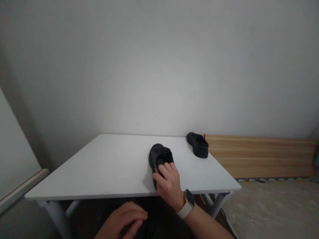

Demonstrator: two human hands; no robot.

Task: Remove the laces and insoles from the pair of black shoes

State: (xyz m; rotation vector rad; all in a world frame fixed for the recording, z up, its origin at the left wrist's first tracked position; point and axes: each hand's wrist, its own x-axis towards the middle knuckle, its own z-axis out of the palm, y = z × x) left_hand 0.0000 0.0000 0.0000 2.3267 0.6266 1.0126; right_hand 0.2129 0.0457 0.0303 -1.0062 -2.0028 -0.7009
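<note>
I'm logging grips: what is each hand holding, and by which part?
The right hand grips the nearer black shoe at its heel end; the left hand lies below the table, holding nothing.

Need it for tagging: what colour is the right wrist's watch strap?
Near-white: the watch strap, behind the right hand on the black shoe; head view.

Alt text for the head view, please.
The right hand holds the heel of a black shoe on a white table; a second shoe sits near the far right corner. The left hand rests below the table edge.
</note>
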